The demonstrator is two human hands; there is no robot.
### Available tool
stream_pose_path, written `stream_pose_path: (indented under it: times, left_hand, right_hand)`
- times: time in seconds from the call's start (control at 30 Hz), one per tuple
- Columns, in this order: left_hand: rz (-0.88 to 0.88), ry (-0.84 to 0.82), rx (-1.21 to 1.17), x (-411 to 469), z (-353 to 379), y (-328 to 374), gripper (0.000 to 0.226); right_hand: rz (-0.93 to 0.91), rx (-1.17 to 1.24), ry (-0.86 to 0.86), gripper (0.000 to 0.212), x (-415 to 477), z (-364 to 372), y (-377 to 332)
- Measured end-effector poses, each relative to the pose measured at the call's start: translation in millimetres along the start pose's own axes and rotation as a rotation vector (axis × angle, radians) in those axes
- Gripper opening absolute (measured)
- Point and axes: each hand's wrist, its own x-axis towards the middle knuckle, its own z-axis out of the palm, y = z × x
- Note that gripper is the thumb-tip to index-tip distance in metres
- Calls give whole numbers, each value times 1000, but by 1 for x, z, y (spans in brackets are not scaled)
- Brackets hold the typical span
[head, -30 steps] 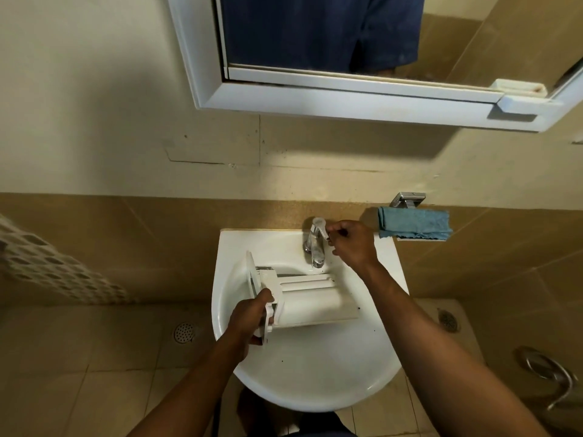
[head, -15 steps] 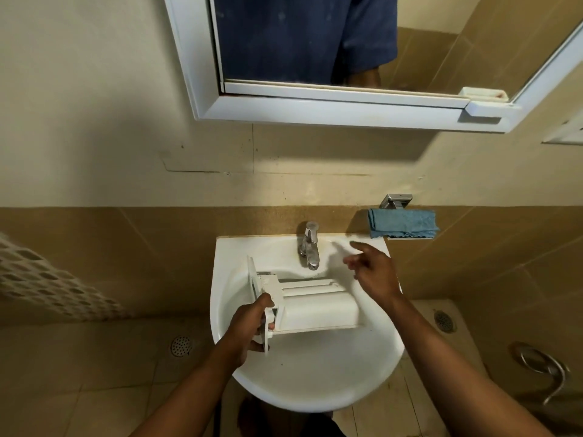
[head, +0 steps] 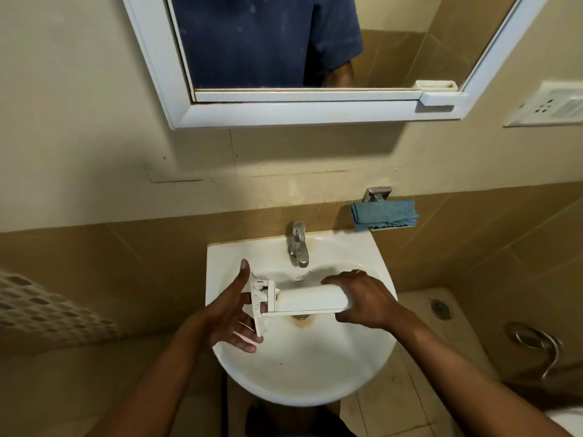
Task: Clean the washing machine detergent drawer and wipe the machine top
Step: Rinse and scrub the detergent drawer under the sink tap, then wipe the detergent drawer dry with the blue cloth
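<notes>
The white detergent drawer point(head: 307, 299) lies sideways over the white sink basin point(head: 303, 373), below the chrome tap point(head: 298, 244). My right hand point(head: 366, 299) grips the drawer's right end, fingers curled over its top and thumb under it. My left hand point(head: 233, 313) is at the drawer's front panel on the left, fingers straight and spread, thumb pointing up along the panel, palm against it. No running water is visible.
A folded blue cloth point(head: 385, 214) sits on a small wall shelf right of the tap. A white-framed mirror point(head: 299, 111) hangs above. A socket plate point(head: 549, 105) is on the right wall. Floor drains and a metal hose holder point(head: 536, 345) lie at the right.
My right hand left the tap handle, came down and took hold of the drawer's right end. My left hand loosened its grip on the front panel and spread its fingers.
</notes>
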Motion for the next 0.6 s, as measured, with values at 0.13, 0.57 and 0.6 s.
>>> stream_pose_path:
  times: [0.13, 0.57, 0.6]
  left_hand:
    - [250, -38, 423, -7, -15, 2, 106]
    - [557, 321, 710, 27, -12, -44, 76]
    - [582, 323, 709, 27, -9, -43, 70]
  right_hand:
    - [15, 160, 24, 69, -6, -32, 6]
    - [106, 275, -27, 67, 0, -22, 8]
    - [113, 307, -47, 65, 2, -24, 10]
